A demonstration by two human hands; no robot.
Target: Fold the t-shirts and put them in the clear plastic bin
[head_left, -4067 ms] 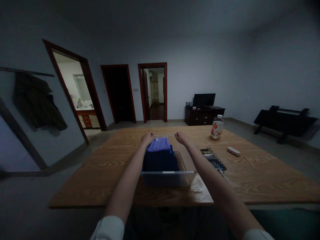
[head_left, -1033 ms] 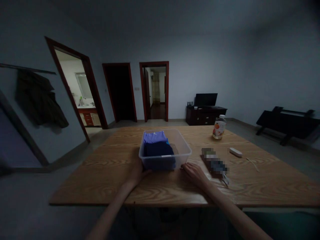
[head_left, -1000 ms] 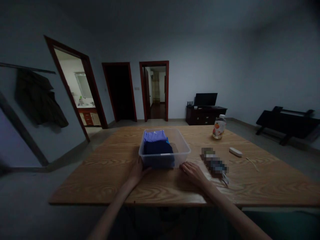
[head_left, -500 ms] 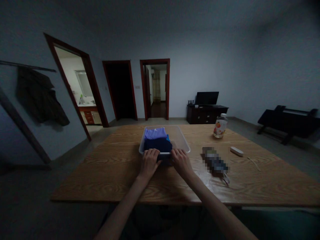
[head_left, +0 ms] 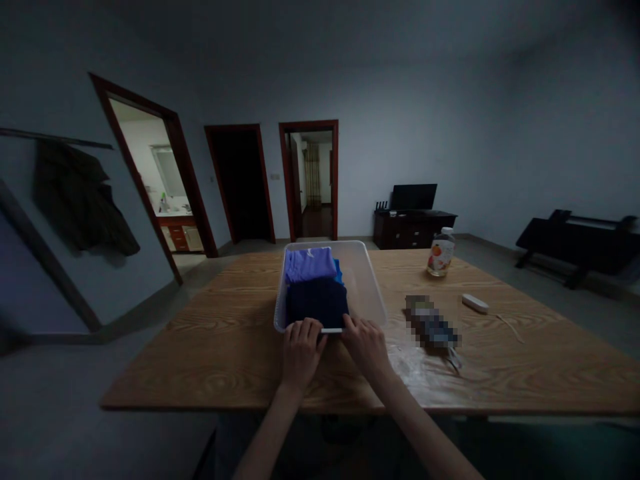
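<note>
A clear plastic bin (head_left: pixel 369 287) stands on the table in front of me. Folded clothes fill its left side: a purple garment (head_left: pixel 310 265) at the back, a dark navy garment (head_left: pixel 317 301) nearer me, and a bit of bright blue cloth (head_left: pixel 339 270) beside them. My left hand (head_left: pixel 303 353) grips the bin's near rim, fingers curled over it. Just to the right, my right hand (head_left: pixel 367 343) is closed on the same rim. A white strip of the rim shows between the two hands.
On the wooden table (head_left: pixel 225 360), right of the bin, lie a blurred-out object (head_left: pixel 431 323) and a white oblong device (head_left: pixel 475 304) with a cord. A bottle (head_left: pixel 441 253) with a fruit label stands behind them. A TV cabinet (head_left: pixel 415 229) is against the far wall.
Both hands have come back towards me and lower with the bin's near rim. More of the bin's inside and of the navy garment shows now.
</note>
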